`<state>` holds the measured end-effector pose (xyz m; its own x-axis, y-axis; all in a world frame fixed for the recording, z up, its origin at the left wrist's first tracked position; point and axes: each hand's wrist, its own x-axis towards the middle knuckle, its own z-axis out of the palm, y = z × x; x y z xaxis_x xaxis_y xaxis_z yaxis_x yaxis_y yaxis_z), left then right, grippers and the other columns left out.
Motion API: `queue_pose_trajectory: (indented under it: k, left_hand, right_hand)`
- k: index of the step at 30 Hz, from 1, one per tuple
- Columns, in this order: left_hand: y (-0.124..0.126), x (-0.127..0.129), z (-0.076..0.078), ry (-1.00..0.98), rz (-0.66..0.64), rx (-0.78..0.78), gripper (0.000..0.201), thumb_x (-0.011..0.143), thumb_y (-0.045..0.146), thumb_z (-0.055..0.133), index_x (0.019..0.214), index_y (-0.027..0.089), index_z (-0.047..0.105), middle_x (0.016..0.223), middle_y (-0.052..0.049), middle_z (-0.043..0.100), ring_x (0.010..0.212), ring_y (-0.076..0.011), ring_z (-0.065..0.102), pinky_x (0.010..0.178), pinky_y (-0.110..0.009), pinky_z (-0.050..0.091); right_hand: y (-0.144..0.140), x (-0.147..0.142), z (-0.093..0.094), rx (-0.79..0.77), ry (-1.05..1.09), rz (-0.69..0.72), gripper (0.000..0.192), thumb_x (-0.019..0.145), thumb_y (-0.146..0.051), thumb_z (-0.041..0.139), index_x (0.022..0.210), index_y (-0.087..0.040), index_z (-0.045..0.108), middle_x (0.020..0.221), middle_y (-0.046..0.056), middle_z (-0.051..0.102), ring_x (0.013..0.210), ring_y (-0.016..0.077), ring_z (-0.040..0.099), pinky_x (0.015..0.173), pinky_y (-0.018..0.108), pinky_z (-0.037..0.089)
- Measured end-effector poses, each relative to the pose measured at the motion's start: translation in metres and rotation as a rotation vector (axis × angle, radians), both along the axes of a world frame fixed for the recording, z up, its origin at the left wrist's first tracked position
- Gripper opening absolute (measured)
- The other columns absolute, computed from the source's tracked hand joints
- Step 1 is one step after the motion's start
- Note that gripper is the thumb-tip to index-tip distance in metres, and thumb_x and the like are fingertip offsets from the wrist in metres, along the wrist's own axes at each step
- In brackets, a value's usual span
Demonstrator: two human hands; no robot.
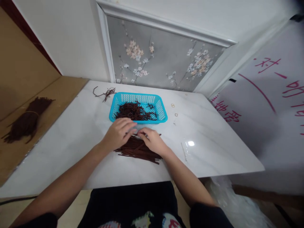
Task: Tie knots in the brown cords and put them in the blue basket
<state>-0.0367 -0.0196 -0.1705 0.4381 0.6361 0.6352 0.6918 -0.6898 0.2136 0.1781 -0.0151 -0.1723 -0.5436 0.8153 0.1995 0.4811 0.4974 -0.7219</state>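
Well to the left of the turquoise, rectangular, perforated plastic basket, a dark reddish-brown bundle of thin strips lies on a brown, cardboard-like sheet; the thin yellowish band around it seems meant to hold the strips together. Just beside the basket's left end, a few loose, crooked dark strips lie on the white, marble-patterned table, perhaps apart because of their curl. The basket's walls appear to contain the dark brown tangled heap, which sits mostly in its left part. On the person's side of the basket lies a flat layer of straight dark brown strips, mostly running along the basket's length; lying side by side probably makes single strips easier to pick out. Right of the basket, small pale-yellow rings rest clear of the strips, likely so they do not mix in.

The left hand is at the basket's near rim, over the left part of the layer; its grip is narrow, with a small gap between thumb and fingers. The right hand, in front of the basket over the layer's right part, has thumb and forefinger drawn close together. Whether either grip pinches a strip, I cannot tell.
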Motion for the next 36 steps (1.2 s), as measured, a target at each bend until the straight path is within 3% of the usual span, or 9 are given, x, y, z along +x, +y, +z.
queue_pose_trajectory:
  k: [4, 10, 14, 20, 24, 27, 29, 32, 36]
  left_hand:
    - [-0.012, 0.01, 0.0, 0.091, -0.017, 0.026, 0.017, 0.096, 0.02, 0.052, 0.099, 0.017, 0.069, 0.094, -0.006, 0.073, 0.095, -0.0222, 0.063, 0.089, -0.04, 0.046]
    - [-0.01, 0.004, -0.001, 0.092, -0.059, -0.023, 0.017, 0.097, 0.022, 0.053, 0.096, 0.016, 0.069, 0.088, -0.005, 0.073, 0.081, -0.0191, 0.062, 0.077, -0.035, 0.045]
    - [-0.007, -0.002, -0.003, 0.03, -0.029, -0.105, 0.019, 0.097, 0.026, 0.054, 0.098, 0.017, 0.071, 0.091, -0.006, 0.074, 0.084, -0.0199, 0.064, 0.078, -0.035, 0.046]
    - [-0.012, -0.001, 0.007, -0.295, 0.028, -0.522, 0.019, 0.091, 0.036, 0.061, 0.093, 0.02, 0.073, 0.09, -0.004, 0.074, 0.086, -0.0182, 0.067, 0.075, -0.027, 0.05]
    - [-0.017, 0.008, 0.011, -0.639, 0.058, -0.868, 0.028, 0.08, 0.045, 0.072, 0.089, 0.018, 0.073, 0.084, -0.004, 0.074, 0.069, -0.0144, 0.065, 0.065, -0.024, 0.053]
    - [-0.017, 0.012, 0.008, -0.807, 0.048, -1.053, 0.03, 0.073, 0.045, 0.078, 0.084, 0.017, 0.074, 0.073, -0.002, 0.071, 0.059, -0.0121, 0.06, 0.056, -0.022, 0.05]
    - [-0.016, 0.012, 0.005, -0.882, 0.058, -1.109, 0.027, 0.07, 0.041, 0.08, 0.08, 0.017, 0.073, 0.067, -0.002, 0.069, 0.058, -0.0122, 0.061, 0.055, -0.022, 0.049]
    - [-0.013, 0.008, 0.002, -0.907, 0.115, -1.152, 0.022, 0.07, 0.036, 0.078, 0.074, 0.016, 0.07, 0.061, -0.001, 0.066, 0.056, -0.0123, 0.06, 0.055, -0.022, 0.048]
    - [-0.011, 0.0, 0.002, -0.663, 0.175, -1.065, 0.019, 0.075, 0.036, 0.07, 0.073, 0.017, 0.066, 0.06, 0.0, 0.063, 0.055, -0.0136, 0.058, 0.055, -0.025, 0.046]
  right_hand:
    - [-0.001, 0.001, 0.003, 0.006, 0.032, -0.015, 0.017, 0.098, -0.023, 0.048, 0.099, -0.02, 0.065, 0.096, 0.006, 0.073, 0.088, 0.0186, 0.066, 0.083, 0.031, 0.048]
    - [-0.002, 0.002, 0.005, 0.077, 0.09, -0.048, 0.017, 0.098, -0.027, 0.051, 0.098, -0.021, 0.067, 0.098, 0.006, 0.074, 0.091, 0.02, 0.066, 0.085, 0.032, 0.048]
    - [-0.002, 0.003, 0.006, 0.077, 0.123, -0.041, 0.018, 0.097, -0.028, 0.054, 0.101, -0.022, 0.07, 0.101, 0.007, 0.075, 0.095, 0.0211, 0.067, 0.088, 0.034, 0.049]
    - [-0.001, 0.005, 0.007, -0.145, 0.172, -0.039, 0.013, 0.094, -0.029, 0.057, 0.095, -0.023, 0.069, 0.096, 0.005, 0.077, 0.091, 0.0213, 0.071, 0.085, 0.035, 0.05]
    - [-0.002, 0.002, 0.005, -0.346, 0.356, -0.012, 0.016, 0.095, -0.035, 0.056, 0.097, -0.021, 0.064, 0.089, 0.004, 0.076, 0.085, 0.019, 0.07, 0.078, 0.032, 0.05]
    - [-0.002, -0.001, 0.002, -0.348, 0.396, -0.041, 0.02, 0.092, -0.04, 0.059, 0.095, -0.021, 0.066, 0.105, 0.007, 0.074, 0.096, 0.0201, 0.068, 0.081, 0.032, 0.049]
    - [-0.002, -0.001, 0.002, -0.298, 0.397, -0.078, 0.02, 0.091, -0.041, 0.06, 0.093, -0.022, 0.068, 0.118, 0.008, 0.07, 0.105, 0.0212, 0.065, 0.084, 0.033, 0.049]
    - [0.0, 0.001, 0.003, -0.228, 0.444, -0.172, 0.021, 0.091, -0.042, 0.06, 0.092, -0.022, 0.067, 0.107, 0.006, 0.07, 0.099, 0.0201, 0.064, 0.085, 0.033, 0.049]
    - [0.005, 0.007, 0.009, -0.201, 0.683, -0.351, 0.021, 0.09, -0.042, 0.062, 0.093, -0.022, 0.065, 0.088, 0.003, 0.07, 0.084, 0.0175, 0.064, 0.084, 0.033, 0.051]
